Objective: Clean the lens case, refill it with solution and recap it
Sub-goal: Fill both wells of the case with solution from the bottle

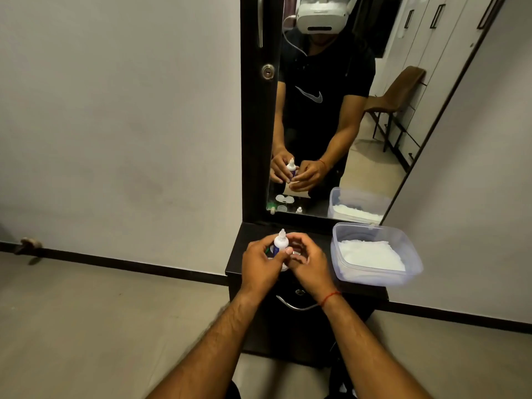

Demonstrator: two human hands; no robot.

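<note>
A small white solution bottle point(280, 241) with a blue label stands upright, its nozzle uncapped. My left hand point(259, 263) is shut on it from the left. My right hand point(309, 262) curls against the bottle's lower part from the right, fingertips touching it. Both hands hover over the dark dresser top point(316, 234). My hands hide the lens case directly; its reflection point(285, 199) shows it lying open on the top, with loose caps point(281, 208) and a small bottle cap point(299, 210) beside it. The mirror also shows a tan paper-like piece point(296, 193) under my hands.
A clear plastic tub point(377, 280) holding white tissues point(371, 254) sits at the right end of the dresser top. A tall mirror point(374, 168) rises behind it. A drawer with a metal handle point(296, 306) is below my wrists.
</note>
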